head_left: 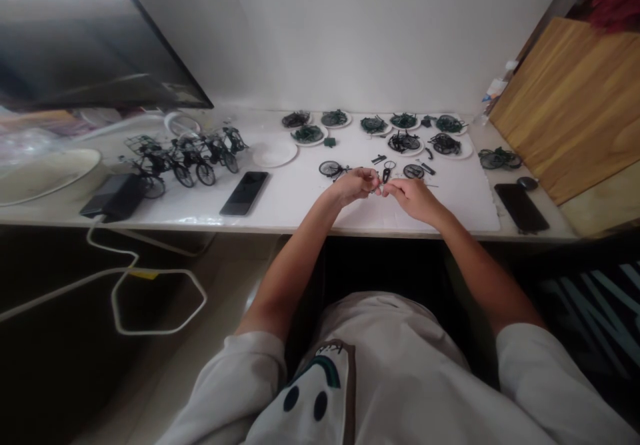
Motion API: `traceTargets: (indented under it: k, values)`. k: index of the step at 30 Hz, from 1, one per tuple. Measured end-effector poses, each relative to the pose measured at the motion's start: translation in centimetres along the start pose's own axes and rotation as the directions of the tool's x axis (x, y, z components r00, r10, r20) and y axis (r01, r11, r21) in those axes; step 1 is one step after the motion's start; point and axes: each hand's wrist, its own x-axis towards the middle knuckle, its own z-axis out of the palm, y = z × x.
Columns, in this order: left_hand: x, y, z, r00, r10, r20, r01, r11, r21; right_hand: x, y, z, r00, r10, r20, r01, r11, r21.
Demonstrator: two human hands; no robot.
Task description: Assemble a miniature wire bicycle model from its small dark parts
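Note:
Both hands meet over the white work sheet, fingertips almost touching. My left hand [357, 183] is closed in a pinch on a small bicycle part, mostly covered by the fingers. Thumb and fingers of my right hand [416, 199] are pinched together at the same spot; what they grip is too small to make out. Just behind the left hand lies a partly built miniature bicycle [330, 169], its spoked wheel showing and the rest hidden. Close beyond the fingertips are a black part [387, 174], a loose wheel [413, 171] and small dark strips [379, 159].
Several white plates [327, 139] of dark model parts line the back. Assembled miniature bicycles [205, 173] stand at left near an empty plate [275, 154], a phone [244, 193] and a black box [114, 197]. Another phone [521, 207] and a wooden board [575, 105] are at right.

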Motion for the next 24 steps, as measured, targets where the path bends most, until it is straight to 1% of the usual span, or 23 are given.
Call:
traceTargets:
  k: [1,3,5,6,7,9,12,14,17,20,22,24]
  values:
    - [0.0,-0.1,0.1,1.0,-0.005,-0.001,0.005,1.0,0.025,0.1,-0.1,-0.1,0.999,0.037,0.031,-0.04,0.996,0.084]
    - [0.0,-0.2,0.4,1.0,-0.013,-0.006,0.013,0.996,0.085,0.2,-0.1,-0.2,0.983,0.148,0.105,-0.167,0.963,0.21]
    - [0.0,-0.5,0.8,1.0,-0.005,-0.027,0.009,0.989,0.145,0.4,0.0,-0.2,0.952,0.26,0.159,-0.295,0.916,0.271]
    - [0.0,-0.6,0.9,0.999,0.003,-0.036,0.004,0.985,0.172,0.5,0.1,-0.3,0.942,0.291,0.169,-0.329,0.902,0.28]
    - [0.0,-0.8,1.0,0.999,0.008,-0.037,0.0,0.982,0.19,0.5,0.2,-0.3,0.94,0.296,0.17,-0.334,0.9,0.278]
    - [0.1,-1.0,0.9,1.0,0.006,-0.001,-0.006,0.984,0.18,0.5,0.4,-0.4,0.957,0.246,0.157,-0.279,0.927,0.25]
    - [0.0,-0.7,0.7,0.998,0.018,0.054,-0.022,0.997,0.073,0.3,0.5,-0.7,0.981,0.166,0.096,-0.181,0.968,0.172]
    - [-0.1,-0.3,0.5,0.998,0.018,0.053,-0.019,1.0,0.007,0.0,0.4,-0.8,0.993,0.114,0.037,-0.117,0.988,0.1]
    - [-0.5,0.7,0.2,0.999,-0.005,0.039,0.007,0.999,-0.049,-0.3,0.0,-0.9,0.999,-0.025,-0.021,0.023,0.998,-0.056]
    - [-0.7,1.3,0.0,0.999,0.0,0.042,0.002,0.999,-0.043,-0.2,-0.1,-0.7,0.98,-0.17,-0.098,0.136,0.948,-0.286]
    - [-0.8,1.4,-0.1,0.999,0.01,0.043,-0.009,1.0,-0.02,-0.1,0.1,-0.4,0.963,-0.241,-0.121,0.171,0.893,-0.415]
    - [-0.8,1.4,-0.1,0.999,0.017,0.041,-0.017,1.0,-0.001,0.1,0.3,0.0,0.954,-0.275,-0.119,0.183,0.849,-0.496]
